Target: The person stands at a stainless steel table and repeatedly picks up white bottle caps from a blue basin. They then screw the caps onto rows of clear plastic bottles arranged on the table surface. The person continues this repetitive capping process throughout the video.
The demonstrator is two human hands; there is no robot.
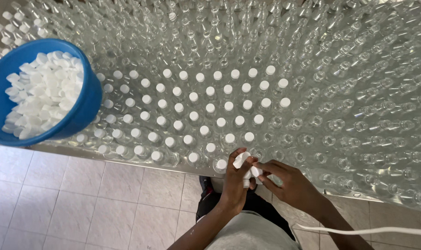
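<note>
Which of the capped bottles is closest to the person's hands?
The capped bottle at the table's front edge, just left of the left hand; the other capped ones stand farther back or farther left.

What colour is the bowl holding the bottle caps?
The bowl is blue; the caps inside are white. Head view.

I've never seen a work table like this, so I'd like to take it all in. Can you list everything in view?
Capped bottles: dozens, clear with white caps, table's near-left part.
Open bottles: hundreds, clear, right and far side.
Bowl: one, blue, resting on the bottles at left.
Loose caps: a heap, white, inside the bowl.
Floor tiles: pale, below the table edge.
Cord: one, white, bottom right.
Left hand: holds several white caps.
Right hand: fingers on those caps.
</note>
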